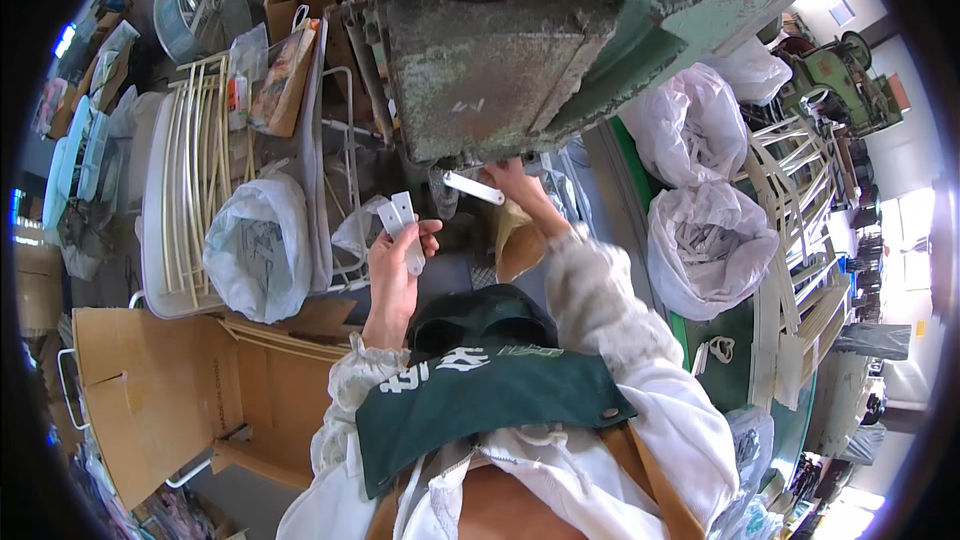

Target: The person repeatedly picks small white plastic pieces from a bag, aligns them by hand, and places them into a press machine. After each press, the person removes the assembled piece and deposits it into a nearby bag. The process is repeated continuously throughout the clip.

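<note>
The person's left grip (pixel 394 262) is closed on a small fan of white strips (pixel 403 210), thumb across them, raised in front of the machine and to the left of its press head (pixel 490 90). A single white strip (pixel 472 187) lies slantwise just below the front edge of that head. The right grip (pixel 515 180) is at this strip's right end, touching it or just beside it; the fingers are partly hidden under the machine, so one cannot tell whether they are closed on it.

The step in hand seems to be the handling of one strip at the press head, with the others carried ready in the left grip. The next move, as far as can be judged, calls for the right fingers to govern how that strip lies while keeping clear of the head above, and for the left grip to hold its bundle steady.

Counted, there is one strip under the head and two that can be told apart in the left grip; more may be stacked behind. One open white sack (pixel 262 306) stands on the left, holding greyish pieces, and two open whitish sacks (pixel 700 304) stand on the right. One open cardboard box (pixel 150 380) and one round fan (pixel 202 5) show on the left.
</note>
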Available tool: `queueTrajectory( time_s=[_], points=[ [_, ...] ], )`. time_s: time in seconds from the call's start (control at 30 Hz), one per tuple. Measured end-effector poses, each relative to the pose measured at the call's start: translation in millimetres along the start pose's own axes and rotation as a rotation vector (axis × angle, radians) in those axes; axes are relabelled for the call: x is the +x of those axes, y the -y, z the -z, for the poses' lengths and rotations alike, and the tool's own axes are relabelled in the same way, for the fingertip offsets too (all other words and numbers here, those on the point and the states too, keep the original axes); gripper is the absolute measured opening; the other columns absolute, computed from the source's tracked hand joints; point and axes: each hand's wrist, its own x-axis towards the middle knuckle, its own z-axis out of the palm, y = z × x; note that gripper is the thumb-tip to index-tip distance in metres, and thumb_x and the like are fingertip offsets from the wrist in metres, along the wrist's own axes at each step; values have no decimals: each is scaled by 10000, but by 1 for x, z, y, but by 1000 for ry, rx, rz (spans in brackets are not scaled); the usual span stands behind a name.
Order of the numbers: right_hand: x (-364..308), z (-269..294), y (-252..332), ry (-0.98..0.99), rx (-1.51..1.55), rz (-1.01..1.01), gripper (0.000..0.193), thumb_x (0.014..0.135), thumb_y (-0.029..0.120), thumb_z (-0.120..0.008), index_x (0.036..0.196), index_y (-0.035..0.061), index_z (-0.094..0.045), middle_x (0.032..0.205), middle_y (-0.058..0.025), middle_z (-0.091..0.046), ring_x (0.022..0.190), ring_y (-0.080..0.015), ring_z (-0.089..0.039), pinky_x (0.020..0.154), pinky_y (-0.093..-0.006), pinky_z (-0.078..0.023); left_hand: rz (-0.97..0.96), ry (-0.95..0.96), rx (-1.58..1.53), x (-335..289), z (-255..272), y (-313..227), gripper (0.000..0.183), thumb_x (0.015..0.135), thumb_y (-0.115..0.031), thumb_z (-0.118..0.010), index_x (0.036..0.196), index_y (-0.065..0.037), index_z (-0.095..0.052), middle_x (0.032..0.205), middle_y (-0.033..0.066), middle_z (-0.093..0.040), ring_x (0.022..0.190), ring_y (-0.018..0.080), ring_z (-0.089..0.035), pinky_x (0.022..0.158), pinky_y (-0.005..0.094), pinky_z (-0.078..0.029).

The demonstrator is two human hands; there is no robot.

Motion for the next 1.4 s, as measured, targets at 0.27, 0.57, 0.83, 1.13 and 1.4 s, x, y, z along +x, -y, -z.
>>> queueTrajectory(
  time_s=[0.27, 0.57, 0.83, 1.13, 1.4],
  points=[
    [49, -54, -37, -3, -587, 513, 205, 795, 128, -667, 937, -17, -642, 801, -92, -679, 684, -177, -655, 630, -332, -526, -35, -35, -202, -10, -2, -8, 210, 927, -156, -562, 1081, -14, -562, 861, 79, -584, 715, 151, -540, 621, 274, -437],
    [44, -25, -22, 85, -442, 497, 178, 760, 57, -700, 913, -22, -653, 765, -86, -680, 683, -169, -661, 630, -317, -539, -70, -125, 100, -10, -16, -7, 194, 931, -170, -527, 1038, -22, -595, 865, 120, -676, 625, 119, -585, 553, 232, -433],
    [-11, 21, 94, 352, 372, 155, 176, 729, -7, -730, 891, -27, -662, 733, -80, -681, 682, -161, -666, 630, -304, -551, -159, -165, 295, 8, -19, -1, 162, 908, -136, -541, 940, 13, -596, 853, 150, -690, 492, 105, -542, 446, 216, -378],
    [-49, 21, 158, 392, 377, 17, 144, 790, 90, -714, 791, -47, -672, 715, -91, -680, 628, -141, -655, 579, -252, -529, -145, -129, 272, 8, -29, -8, 160, 898, -141, -566, 914, 12, -610, 803, 140, -692, 446, 96, -523, 396, 201, -342],
    [-50, 13, 145, 90, 212, 604, 272, 800, 217, -730, 861, -38, -659, 669, -77, -649, 647, -159, -629, 642, -284, -503, -186, -68, 340, 9, -40, -24, 173, 908, -148, -563, 890, 15, -616, 773, 124, -688, 434, 82, -513, 390, 195, -332]
  ],
)
